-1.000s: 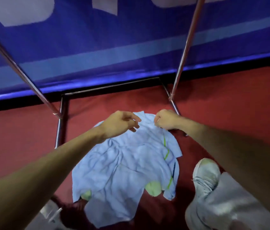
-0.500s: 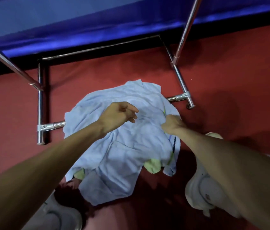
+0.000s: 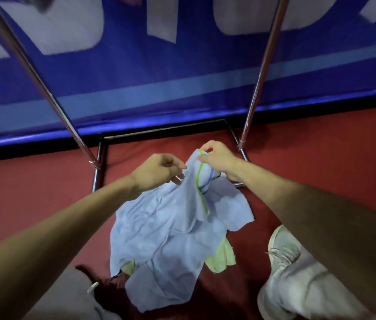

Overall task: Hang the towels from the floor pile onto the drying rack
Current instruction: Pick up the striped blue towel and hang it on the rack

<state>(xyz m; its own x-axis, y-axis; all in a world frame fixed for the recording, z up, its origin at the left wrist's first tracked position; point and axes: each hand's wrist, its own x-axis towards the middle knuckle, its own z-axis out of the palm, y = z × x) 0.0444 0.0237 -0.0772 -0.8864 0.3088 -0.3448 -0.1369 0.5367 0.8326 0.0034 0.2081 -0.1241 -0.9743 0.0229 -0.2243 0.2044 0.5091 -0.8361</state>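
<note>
Holding a towel corner raised above the floor pile.
Pinching the green-striped corner of the light blue towel with the right hand; touching its raised fold with the loosely curled left hand, grip impossible to tell. Draped over the towel pile on the red floor, within the drying rack base.

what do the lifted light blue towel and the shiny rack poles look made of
Light blue towel: soft cloth, matte, probably cotton or microfibre; it drapes in limp wrinkled folds. Shiny rack poles: metal, likely chromed or polished steel; bright mirrored streaks.
</note>
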